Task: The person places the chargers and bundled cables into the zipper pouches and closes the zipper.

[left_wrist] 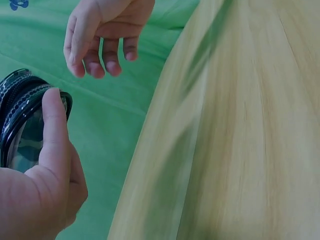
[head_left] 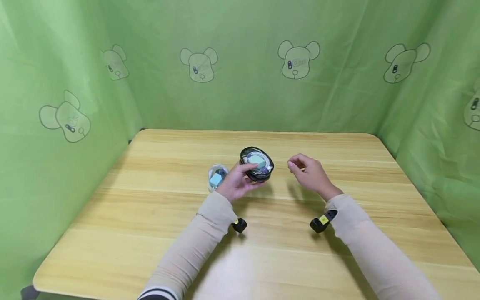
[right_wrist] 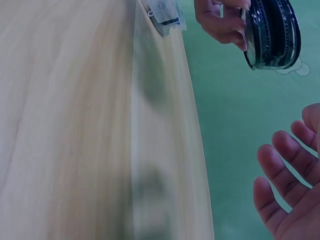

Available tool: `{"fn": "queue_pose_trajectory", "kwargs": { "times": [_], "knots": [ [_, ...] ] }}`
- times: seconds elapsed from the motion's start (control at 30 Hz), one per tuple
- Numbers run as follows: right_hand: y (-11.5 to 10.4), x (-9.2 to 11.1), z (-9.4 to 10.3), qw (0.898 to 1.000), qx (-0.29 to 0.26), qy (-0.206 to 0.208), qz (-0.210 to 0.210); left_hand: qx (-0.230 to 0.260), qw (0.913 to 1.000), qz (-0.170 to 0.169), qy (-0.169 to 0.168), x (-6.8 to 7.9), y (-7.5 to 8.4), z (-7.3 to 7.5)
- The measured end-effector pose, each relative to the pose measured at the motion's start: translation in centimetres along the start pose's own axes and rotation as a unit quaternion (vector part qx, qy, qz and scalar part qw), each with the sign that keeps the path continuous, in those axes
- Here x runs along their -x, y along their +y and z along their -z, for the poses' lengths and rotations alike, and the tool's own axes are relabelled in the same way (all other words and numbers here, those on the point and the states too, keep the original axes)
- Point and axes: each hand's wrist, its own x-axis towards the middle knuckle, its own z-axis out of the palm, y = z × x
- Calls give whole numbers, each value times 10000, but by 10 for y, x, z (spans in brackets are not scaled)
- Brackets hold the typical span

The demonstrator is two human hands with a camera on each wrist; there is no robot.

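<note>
My left hand (head_left: 234, 183) grips a small round case (head_left: 265, 161) with black edges, thumb on its top, held above the table. Through the clear top shows a coiled white cable with something pale green in the middle. Black zipper-like bands run around the side of the case (right_wrist: 272, 35) in the right wrist view. To the right of it hovers my right hand (head_left: 312, 174), apart from the case and holding nothing, its fingers loosely bent. Behind my left wrist a clear tub (head_left: 211, 177) with light blue and dark pieces stands on the table, partly hidden by the hand.
The wooden table (head_left: 150, 216) has rounded corners. Green curtains (head_left: 240, 104) with bear-head prints hang behind it and on both sides. Black wrist cameras are strapped below both sleeves, near the tabletop.
</note>
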Motion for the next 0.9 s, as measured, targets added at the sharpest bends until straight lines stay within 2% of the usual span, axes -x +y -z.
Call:
{"fn": "queue_pose_trajectory", "kwargs": {
  "times": [0.2,0.33,0.5,0.73,0.9],
  "knots": [
    [9,3,5,9999,82,10,-135,-614,9980,113,68,-6,0,-1],
    [18,6,8,9997,121,43,-188,-1136,9932,170,209,-12,-3,-3],
    [25,9,12,9996,158,72,-232,-1492,9878,316,331,-18,-5,-5],
    [27,12,15,9994,234,77,-246,-2107,9752,628,270,-24,-6,-1],
    [30,14,16,9992,276,73,-277,-2530,9637,763,386,-26,-6,3]
  ]
}}
